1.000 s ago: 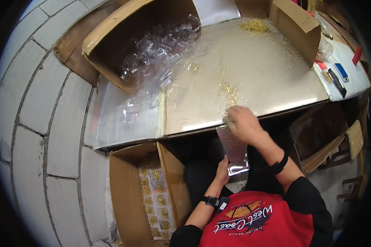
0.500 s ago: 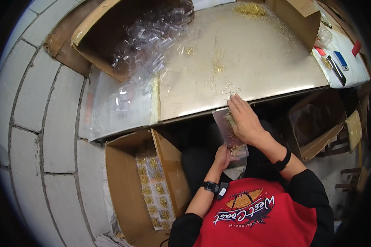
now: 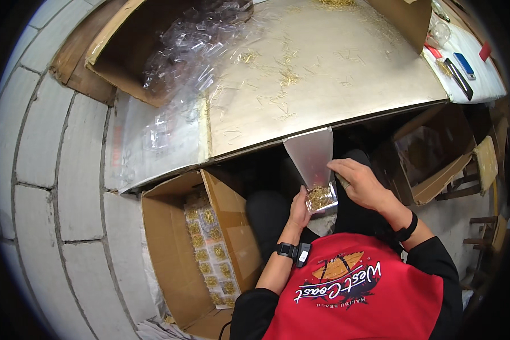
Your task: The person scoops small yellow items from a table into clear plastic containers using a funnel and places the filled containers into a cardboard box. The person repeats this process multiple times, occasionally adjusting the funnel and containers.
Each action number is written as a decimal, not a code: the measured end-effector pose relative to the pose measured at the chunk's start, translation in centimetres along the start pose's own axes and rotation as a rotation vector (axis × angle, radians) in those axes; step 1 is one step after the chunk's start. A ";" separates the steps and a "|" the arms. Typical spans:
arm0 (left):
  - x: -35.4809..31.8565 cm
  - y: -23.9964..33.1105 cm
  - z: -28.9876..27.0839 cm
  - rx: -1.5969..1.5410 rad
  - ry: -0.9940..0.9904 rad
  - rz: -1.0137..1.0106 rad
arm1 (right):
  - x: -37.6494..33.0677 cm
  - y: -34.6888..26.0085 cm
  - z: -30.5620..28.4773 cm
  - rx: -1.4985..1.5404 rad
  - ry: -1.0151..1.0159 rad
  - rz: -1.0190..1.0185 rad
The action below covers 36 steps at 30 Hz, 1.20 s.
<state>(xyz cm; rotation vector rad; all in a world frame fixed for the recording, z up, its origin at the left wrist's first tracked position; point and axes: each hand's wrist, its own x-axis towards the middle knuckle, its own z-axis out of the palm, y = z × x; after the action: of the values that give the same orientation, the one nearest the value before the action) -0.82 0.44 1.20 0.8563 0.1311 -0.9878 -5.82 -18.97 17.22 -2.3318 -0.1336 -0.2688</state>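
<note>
My left hand grips a small clear plastic box by its left side, in front of my body. A pile of thin gold-coloured metal pieces, like pins or clips, lies in the box; their exact kind is too small to tell. A tapered translucent chute slopes from the table edge down to the box and narrows toward it. Beside the chute's lower end, to the right of the box, my right hand has its fingers stretched out, with nothing visible in it.
Loose gold pieces lie scattered over the table. Many clear plastic boxes spill from a cardboard box at far left. Below left, an open carton holds rows of filled boxes. A blue item lies at far right.
My right hand has come down off the chute and away from the table edge, to the right of the box. The gold pieces on the chute have gone, and the box holds a fuller pile.
</note>
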 end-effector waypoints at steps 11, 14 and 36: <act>-3.0 1.1 -1.8 0.021 -0.027 -0.066 | -1.7 0.7 5.9 0.236 -0.296 -0.046; -4.8 4.6 0.2 0.065 0.000 0.012 | -0.3 0.4 3.1 0.234 -0.054 0.020; -5.2 8.6 6.1 0.103 0.004 0.159 | 2.2 -2.5 3.4 -0.008 0.029 -0.206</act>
<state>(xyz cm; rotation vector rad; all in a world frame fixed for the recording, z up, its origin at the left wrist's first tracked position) 1.24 2.05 12.64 0.9478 0.0147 -0.8490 -3.60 -14.82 17.16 -2.3225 -0.3605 -0.4057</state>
